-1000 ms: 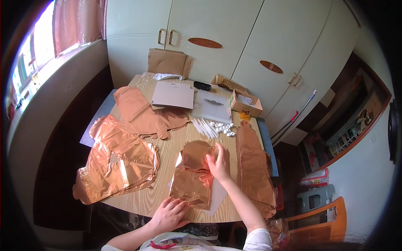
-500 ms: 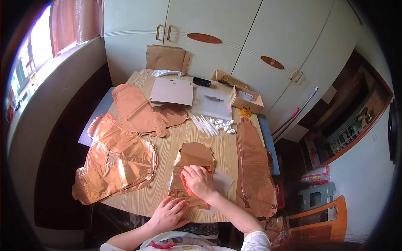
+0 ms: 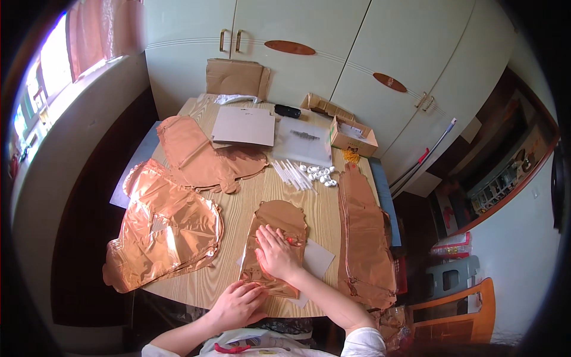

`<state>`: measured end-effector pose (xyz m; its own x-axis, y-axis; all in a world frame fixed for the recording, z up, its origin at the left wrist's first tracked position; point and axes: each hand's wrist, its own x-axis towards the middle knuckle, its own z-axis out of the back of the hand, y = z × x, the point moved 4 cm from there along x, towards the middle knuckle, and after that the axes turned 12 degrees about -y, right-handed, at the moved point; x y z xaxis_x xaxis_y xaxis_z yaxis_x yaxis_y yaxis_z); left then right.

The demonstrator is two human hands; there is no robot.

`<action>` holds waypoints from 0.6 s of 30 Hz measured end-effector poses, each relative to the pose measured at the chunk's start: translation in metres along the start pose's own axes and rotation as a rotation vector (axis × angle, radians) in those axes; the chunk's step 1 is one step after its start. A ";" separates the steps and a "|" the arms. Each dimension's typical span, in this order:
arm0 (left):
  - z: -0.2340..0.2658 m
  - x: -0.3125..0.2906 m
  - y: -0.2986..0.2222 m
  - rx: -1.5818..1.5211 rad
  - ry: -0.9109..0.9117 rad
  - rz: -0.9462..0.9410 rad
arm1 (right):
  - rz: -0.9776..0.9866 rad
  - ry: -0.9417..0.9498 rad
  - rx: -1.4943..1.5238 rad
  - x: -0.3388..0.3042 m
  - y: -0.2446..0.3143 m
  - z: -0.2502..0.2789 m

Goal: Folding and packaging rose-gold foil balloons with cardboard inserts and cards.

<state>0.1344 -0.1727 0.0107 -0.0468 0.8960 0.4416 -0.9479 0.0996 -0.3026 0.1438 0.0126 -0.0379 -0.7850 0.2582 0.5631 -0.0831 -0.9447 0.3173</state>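
Observation:
A folded copper-coloured foil balloon (image 3: 284,215) lies on the wooden table in front of me, its far end rounded. My right hand (image 3: 277,254) rests flat across its middle, fingers stretched out toward the far left. A small red spot shows beside that hand. At the near left corner, my left hand (image 3: 240,304) has its fingers curled onto the foil's edge, the thumb lower down near the table's edge. Part of a white sheet (image 3: 318,259) sticks out from under the foil on the right.
More flat copper foil balloons (image 3: 169,229) lie at left; a long folded one (image 3: 366,238) is at right. Beyond are white sticks (image 3: 292,176), white cups (image 3: 318,174), a grey-white board (image 3: 244,125), a clear plastic bag (image 3: 303,143) and a small carton (image 3: 354,135). A wooden chair (image 3: 485,309) stands right.
My right hand has gone from curled fingers to lying flat on the foil. The lifted orange-looking fold under it now lies flatter. My left hand stays at the near edge.

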 end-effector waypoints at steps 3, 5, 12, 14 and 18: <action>-0.004 0.003 0.037 -0.117 0.024 0.027 | -0.014 0.037 0.000 -0.001 0.001 -0.003; 0.007 0.030 0.062 0.107 0.005 0.028 | -0.031 0.049 -0.003 -0.003 -0.003 -0.003; -0.003 0.071 0.125 0.184 0.032 0.029 | -0.005 0.042 0.015 0.002 0.002 0.001; -0.007 0.072 0.128 0.184 0.074 0.040 | 0.014 0.056 0.006 0.002 0.002 0.001; -0.011 0.072 0.133 0.182 0.073 0.045 | 0.014 0.047 0.005 0.001 0.001 0.000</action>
<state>0.0085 -0.0902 -0.0074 -0.0737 0.9276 0.3662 -0.9869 -0.0151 -0.1604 0.1427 0.0117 -0.0371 -0.8141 0.2353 0.5309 -0.0691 -0.9470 0.3137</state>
